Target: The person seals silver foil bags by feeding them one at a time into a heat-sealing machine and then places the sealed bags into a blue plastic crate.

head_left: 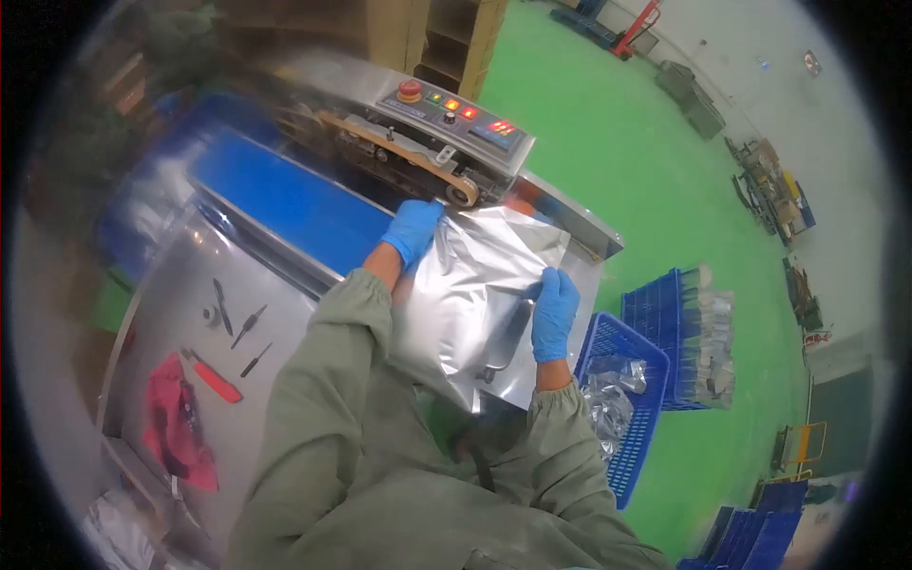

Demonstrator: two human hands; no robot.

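A worker in a green jacket holds a silver foil bag (470, 290) at the near edge of a steel bench (180, 304), in front of a sealer (446, 142). The bag's long axis runs from the worker's chest up toward the sealer. Its top edge points at the sealer's roller end, and its bottom end hangs off the bench edge.

The gloved left hand (413, 231) lies over the bag's top left corner with fingers pressed together. Whether a thumb pinches from beneath cannot be made out. The gloved right hand (554, 313) is closed on the bag's right edge, fingers folded over the front and thumb hidden behind the foil.

The bag covers the bench corner beneath it and part of the blue belt (285, 199). The lit panel (461, 109) is too blurred to read.

Small tools (237, 328) and a pink cloth (176, 423) lie near the left edge of the bench, well apart from the hands. A blue crate (632, 446) stands just beside the right forearm, part hidden by it. Beyond the crate, green floor (646, 180) lies open.
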